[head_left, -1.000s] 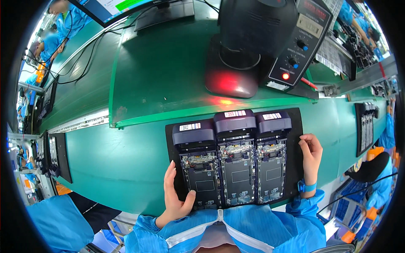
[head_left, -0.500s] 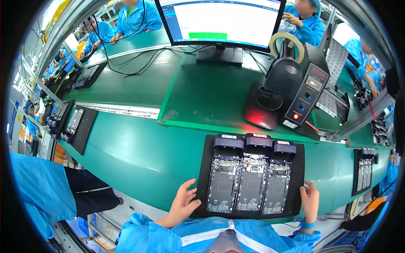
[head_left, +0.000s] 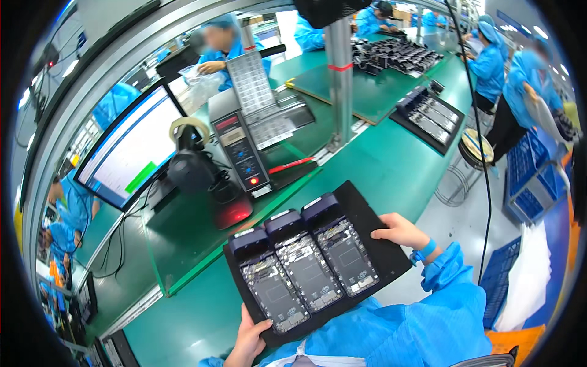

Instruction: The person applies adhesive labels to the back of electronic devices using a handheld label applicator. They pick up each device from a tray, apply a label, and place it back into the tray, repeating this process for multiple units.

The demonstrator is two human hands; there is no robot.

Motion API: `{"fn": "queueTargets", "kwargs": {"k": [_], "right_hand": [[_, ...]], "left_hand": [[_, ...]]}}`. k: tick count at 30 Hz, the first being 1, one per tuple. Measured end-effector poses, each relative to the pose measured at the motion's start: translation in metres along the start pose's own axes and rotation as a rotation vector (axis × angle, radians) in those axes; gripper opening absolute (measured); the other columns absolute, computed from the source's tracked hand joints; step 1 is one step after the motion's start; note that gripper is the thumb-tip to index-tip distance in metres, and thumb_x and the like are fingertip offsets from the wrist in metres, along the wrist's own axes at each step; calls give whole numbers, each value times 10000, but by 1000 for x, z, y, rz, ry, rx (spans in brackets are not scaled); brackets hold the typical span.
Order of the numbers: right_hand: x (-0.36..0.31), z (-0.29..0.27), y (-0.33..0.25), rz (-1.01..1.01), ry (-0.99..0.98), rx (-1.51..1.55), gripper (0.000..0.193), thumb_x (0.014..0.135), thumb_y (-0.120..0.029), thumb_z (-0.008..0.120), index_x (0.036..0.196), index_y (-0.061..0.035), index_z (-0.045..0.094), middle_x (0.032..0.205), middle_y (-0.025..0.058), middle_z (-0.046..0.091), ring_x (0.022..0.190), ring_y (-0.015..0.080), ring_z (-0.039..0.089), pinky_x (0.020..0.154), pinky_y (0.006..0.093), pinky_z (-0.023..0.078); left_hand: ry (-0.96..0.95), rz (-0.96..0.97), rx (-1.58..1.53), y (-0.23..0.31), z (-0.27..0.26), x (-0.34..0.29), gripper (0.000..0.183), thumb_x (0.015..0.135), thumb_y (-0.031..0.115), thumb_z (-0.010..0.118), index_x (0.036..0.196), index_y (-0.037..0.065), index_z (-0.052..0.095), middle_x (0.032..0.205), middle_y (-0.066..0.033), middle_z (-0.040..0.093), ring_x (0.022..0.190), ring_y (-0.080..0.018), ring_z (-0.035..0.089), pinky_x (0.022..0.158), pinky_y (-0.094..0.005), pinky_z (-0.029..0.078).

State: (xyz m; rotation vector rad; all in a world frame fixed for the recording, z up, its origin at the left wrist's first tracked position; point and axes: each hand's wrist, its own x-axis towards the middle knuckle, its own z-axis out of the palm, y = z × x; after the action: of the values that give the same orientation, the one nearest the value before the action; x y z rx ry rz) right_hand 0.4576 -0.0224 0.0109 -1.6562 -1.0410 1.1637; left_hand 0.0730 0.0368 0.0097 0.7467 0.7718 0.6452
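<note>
A flat black tray (head_left: 389, 260) lies tilted in front of me at the bench edge. On it sit three opened handheld devices side by side: a left one (head_left: 274, 290), a middle one (head_left: 307, 278) and a right one (head_left: 348, 254). Their circuit boards and dark batteries show, and each has a dark purple raised block at its far end. My left hand (head_left: 249, 335) grips the tray's near left corner, thumb on top. With its thumb over the upper face, my right hand (head_left: 400, 232) holds the right edge. The fingers under the tray are hidden.
Beyond the tray stand a black scanner (head_left: 195, 174) with a glowing red base, a control box (head_left: 241, 153) and a monitor (head_left: 131, 147). Another black tray of devices (head_left: 430, 116) lies farther right on the green bench (head_left: 367, 162). A metal post (head_left: 340, 79) rises there. Co-workers sit around.
My view has swung to the right. Both hands, previously beside the tray with fingers apart, now grip its edges. The tray has turned at an angle with the devices on it.
</note>
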Motion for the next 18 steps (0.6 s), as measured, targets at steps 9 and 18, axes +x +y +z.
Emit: {"fn": "queueTargets", "kwargs": {"k": [9,18], "right_hand": [[-109,-106,47,-254,626,505,365,703,22,519,1063,74,508,923,98,595,782,133,584,699,234,479],[-125,-143,71,-379,1047,544,398,713,10,522,1106,58,482,950,101,589,788,125,581,702,218,477]], "left_hand": [[-418,-95,109,8,146,135,638,742,-20,547,1310,41,264,1209,-106,442,1083,-215,466,904,-342,401],[-593,-310,-382,-11,238,247,506,782,287,383,1218,30,405,1180,-123,495,1066,-278,477,952,-419,329]]}}
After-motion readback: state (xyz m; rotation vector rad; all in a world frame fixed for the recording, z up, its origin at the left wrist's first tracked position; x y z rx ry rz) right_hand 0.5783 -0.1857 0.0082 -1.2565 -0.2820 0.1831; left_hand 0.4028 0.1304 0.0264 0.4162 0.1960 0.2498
